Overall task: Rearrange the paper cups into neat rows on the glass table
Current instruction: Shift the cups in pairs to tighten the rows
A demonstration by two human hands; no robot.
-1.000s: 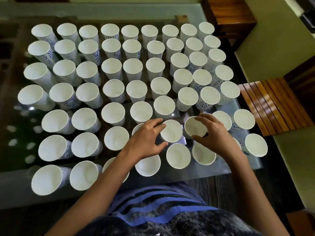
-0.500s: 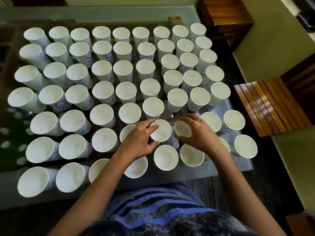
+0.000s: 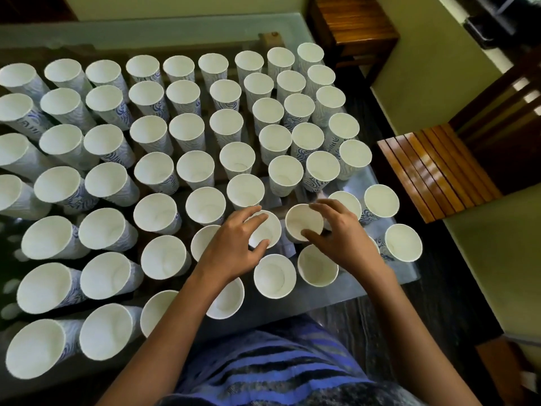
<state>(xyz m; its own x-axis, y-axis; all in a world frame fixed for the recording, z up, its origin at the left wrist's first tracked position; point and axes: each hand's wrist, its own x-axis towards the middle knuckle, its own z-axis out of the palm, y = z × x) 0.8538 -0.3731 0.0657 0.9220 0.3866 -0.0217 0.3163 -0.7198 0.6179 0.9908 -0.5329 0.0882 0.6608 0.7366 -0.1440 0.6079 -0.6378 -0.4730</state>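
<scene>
Sixty paper cups (image 3: 195,167), one glass table (image 3: 175,27), two hands (image 3: 231,250) (image 3: 345,238).

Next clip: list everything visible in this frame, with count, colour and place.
cups: about sixty, white with blue pattern, upright in rows across the table
table: one, greenish glass, filling left and centre
slatted seat: one, brown wood, right of the table
wooden stand: one, brown, beyond the far right corner
garment: one, blue and black stripes, bottom centre
left hand: one, gripping left cup, near centre
right hand: one, gripping right cup, beside it
</scene>
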